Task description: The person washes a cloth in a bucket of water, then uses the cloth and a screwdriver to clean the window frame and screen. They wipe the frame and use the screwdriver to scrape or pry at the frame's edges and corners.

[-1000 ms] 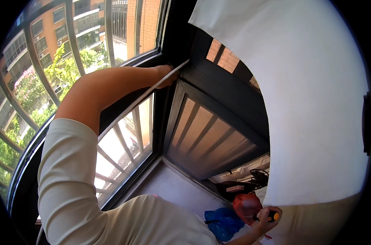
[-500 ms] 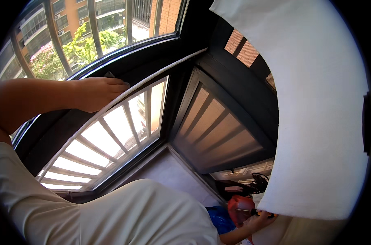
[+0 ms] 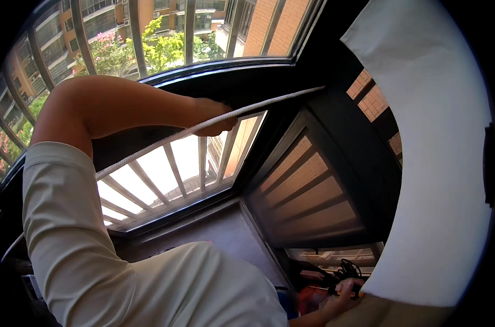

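White cord (image 3: 149, 148): runs taut from left grip (image 3: 212, 117) toward the dark window frame (image 3: 291, 82).
Left grip: closed round the cord.
Right grip (image 3: 343, 294): low, clutching a small tool, kind unclear.
Risk: a loosened left grip could let the cord slip.

A person's left hand (image 3: 212, 117), at ten o'clock, grips a long white strip (image 3: 258, 105) stretched across a dark window frame (image 3: 242, 82). At five o'clock the right hand (image 3: 343, 291) closes on a yellow-handled tool (image 3: 350, 293) beside a white wall (image 3: 433, 163). Window bars (image 3: 174, 169) lie below.
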Demonstrator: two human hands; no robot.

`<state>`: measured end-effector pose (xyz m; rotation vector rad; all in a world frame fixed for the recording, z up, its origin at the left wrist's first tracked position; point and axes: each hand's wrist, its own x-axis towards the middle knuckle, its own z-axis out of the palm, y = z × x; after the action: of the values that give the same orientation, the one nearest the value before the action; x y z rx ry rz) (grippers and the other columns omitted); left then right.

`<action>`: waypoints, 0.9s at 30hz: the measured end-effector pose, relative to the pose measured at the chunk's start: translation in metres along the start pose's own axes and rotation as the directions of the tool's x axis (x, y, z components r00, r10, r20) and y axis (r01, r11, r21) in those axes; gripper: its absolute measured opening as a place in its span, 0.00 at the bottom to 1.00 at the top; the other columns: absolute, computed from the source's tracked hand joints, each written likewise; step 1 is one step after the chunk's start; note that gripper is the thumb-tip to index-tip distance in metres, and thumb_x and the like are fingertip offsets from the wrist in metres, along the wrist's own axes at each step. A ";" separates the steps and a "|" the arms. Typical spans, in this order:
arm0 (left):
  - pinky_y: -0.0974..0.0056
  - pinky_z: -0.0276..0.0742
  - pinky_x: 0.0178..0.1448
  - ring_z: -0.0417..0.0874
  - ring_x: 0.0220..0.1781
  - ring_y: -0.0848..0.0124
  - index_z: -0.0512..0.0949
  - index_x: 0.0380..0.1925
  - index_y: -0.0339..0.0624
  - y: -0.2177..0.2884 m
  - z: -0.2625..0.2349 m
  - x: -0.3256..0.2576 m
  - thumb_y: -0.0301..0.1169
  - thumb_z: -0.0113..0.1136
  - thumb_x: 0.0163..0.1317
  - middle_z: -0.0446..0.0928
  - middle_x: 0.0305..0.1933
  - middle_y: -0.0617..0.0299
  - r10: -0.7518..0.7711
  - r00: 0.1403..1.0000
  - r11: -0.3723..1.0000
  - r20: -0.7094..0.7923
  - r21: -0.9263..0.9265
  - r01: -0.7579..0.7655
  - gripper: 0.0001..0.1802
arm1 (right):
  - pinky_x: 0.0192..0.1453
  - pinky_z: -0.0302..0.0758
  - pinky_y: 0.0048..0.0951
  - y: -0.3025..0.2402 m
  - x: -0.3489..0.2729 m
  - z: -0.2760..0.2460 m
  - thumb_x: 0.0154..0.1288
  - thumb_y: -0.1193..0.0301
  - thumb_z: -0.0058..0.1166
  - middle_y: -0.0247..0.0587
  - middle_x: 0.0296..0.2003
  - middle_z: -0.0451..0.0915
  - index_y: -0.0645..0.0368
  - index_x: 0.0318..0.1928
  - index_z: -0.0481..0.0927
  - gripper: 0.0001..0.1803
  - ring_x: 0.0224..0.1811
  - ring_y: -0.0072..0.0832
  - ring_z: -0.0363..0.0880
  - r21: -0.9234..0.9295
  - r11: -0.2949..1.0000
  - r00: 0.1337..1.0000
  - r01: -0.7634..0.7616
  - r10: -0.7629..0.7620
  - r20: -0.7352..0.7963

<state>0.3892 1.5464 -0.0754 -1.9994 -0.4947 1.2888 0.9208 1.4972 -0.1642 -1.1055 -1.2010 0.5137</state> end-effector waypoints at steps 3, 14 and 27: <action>0.59 0.63 0.68 0.69 0.61 0.55 0.69 0.52 0.31 0.020 -0.023 -0.074 0.26 0.48 0.64 0.69 0.57 0.47 -0.471 0.881 0.466 -0.039 -0.859 0.211 0.17 | 0.25 0.56 0.20 -0.029 0.003 0.033 0.59 0.70 0.52 0.33 0.18 0.63 0.60 0.33 0.66 0.10 0.19 0.19 0.58 0.118 0.993 0.981 0.010 -0.033 0.193; 0.62 0.71 0.58 0.71 0.56 0.62 0.77 0.34 0.39 0.153 -0.103 -0.287 0.24 0.62 0.47 0.70 0.45 0.57 -0.685 0.728 0.529 -0.032 -0.709 0.467 0.11 | 0.21 0.58 0.17 -0.066 -0.038 0.133 0.57 0.74 0.50 0.34 0.20 0.65 0.59 0.34 0.67 0.07 0.18 0.18 0.58 0.412 0.908 0.823 -0.082 -0.171 0.542; 0.59 0.70 0.51 0.72 0.51 0.60 0.79 0.35 0.38 0.290 -0.138 -0.102 0.25 0.65 0.43 0.73 0.45 0.57 -0.995 -0.068 0.051 -0.072 -0.960 0.274 0.14 | 0.29 0.72 0.18 -0.124 -0.105 0.205 0.49 0.82 0.57 0.36 0.22 0.75 0.58 0.33 0.71 0.11 0.22 0.18 0.73 0.459 0.857 0.244 -0.237 -0.405 0.881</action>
<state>0.4538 1.2346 -0.1855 -1.8629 -1.5631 -0.9449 0.6708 1.4410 -0.1126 -0.0594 -2.0239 1.5074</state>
